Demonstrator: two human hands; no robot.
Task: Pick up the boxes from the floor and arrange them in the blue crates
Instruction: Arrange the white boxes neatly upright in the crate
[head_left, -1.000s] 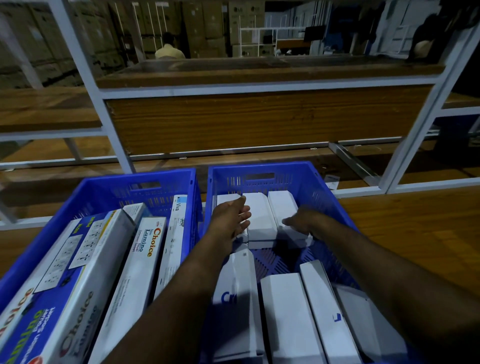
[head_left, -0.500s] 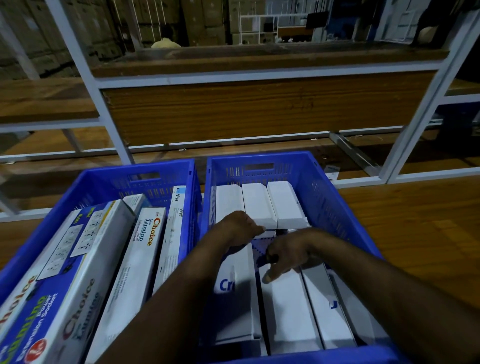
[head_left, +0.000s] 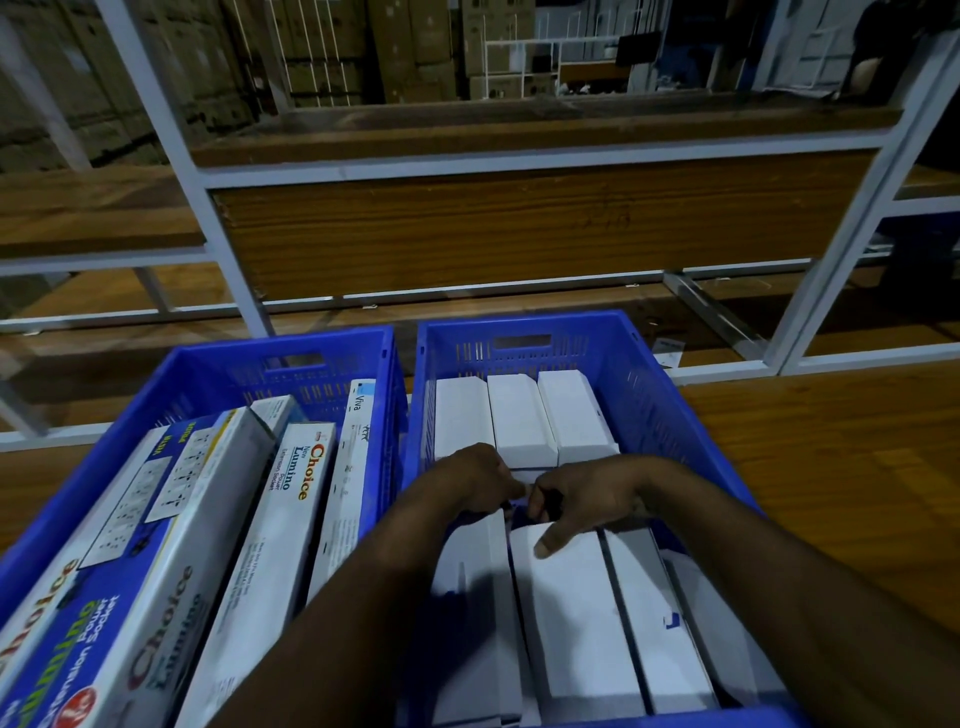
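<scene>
Two blue crates are sitting side by side on a wooden floor (head_left: 831, 467), in front of a white-framed rack (head_left: 208, 171) with wooden shelves.

The left crate (head_left: 291, 353) is holding long printed boxes (head_left: 291, 519) lying lengthwise, some leaning on each other; labels reading "Choice Lumino" are showing.

The right crate (head_left: 670, 415) is holding plain white boxes. Three white boxes (head_left: 519, 421) are lying side by side against the far wall. Nearer the camera, more white boxes are lying in a second row, partly under the forearms.

Both hands are reaching into the right crate and meeting near its middle, between the two rows. The left hand (head_left: 478, 480) is curling its fingers at the far end of the near-left white box (head_left: 483, 597); what it is gripping is hidden. The right hand (head_left: 587, 493) is curling its fingers over the far edge of the middle white box (head_left: 571, 623), with the thumb pressing on that box's top face. The two hands are almost touching.

No boxes are showing on the visible floor.
</scene>
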